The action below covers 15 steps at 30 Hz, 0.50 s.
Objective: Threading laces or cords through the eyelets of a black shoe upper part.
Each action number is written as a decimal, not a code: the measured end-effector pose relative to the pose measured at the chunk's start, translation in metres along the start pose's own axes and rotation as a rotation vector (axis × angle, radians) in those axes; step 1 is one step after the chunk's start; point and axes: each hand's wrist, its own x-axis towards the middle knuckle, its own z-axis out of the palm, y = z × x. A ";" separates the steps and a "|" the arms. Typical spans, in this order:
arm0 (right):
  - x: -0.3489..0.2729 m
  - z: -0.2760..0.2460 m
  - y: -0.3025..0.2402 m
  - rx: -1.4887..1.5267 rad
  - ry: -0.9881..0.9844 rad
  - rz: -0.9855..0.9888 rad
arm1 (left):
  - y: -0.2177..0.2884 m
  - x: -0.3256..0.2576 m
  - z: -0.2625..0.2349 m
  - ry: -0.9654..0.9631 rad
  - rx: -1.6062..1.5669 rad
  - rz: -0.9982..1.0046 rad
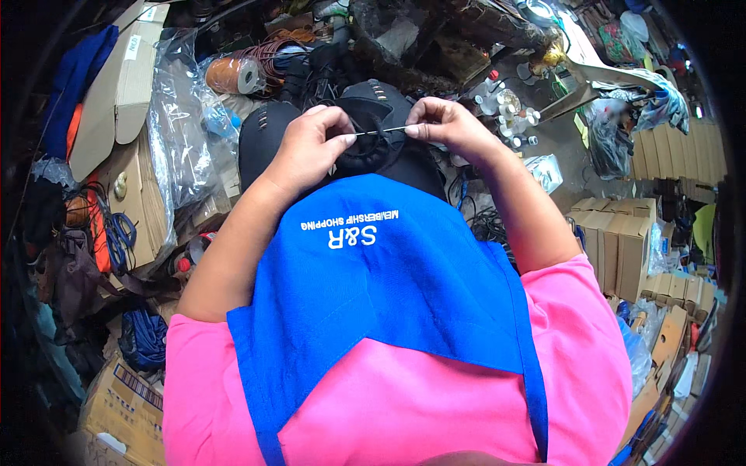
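Observation:
Between my two hands a thin, pale, straight strand [382,130] runs nearly level; whether it is wire, a needle or cord I cannot make out. My left hand [315,147] pinches its left end with thumb and forefinger. At the other end, the thumb and fingers of my right hand [454,130] are closed on it. Just beneath lies a dark, rounded black piece [365,155] over my lap, its kind unclear. Black fabric with light stitch-like marks [378,91] covers my knees.
A blue apron [373,287] covers my front. Cardboard sheets [124,101], clear plastic [183,124] and an orange spool [233,75] lie to the left. On the right stand small bottles [509,105], a wooden piece [567,101] and stacked cardboard boxes [614,241].

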 end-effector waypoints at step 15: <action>-0.047 0.013 0.015 -0.518 0.148 -0.122 | 0.016 0.016 0.009 -0.164 0.271 0.118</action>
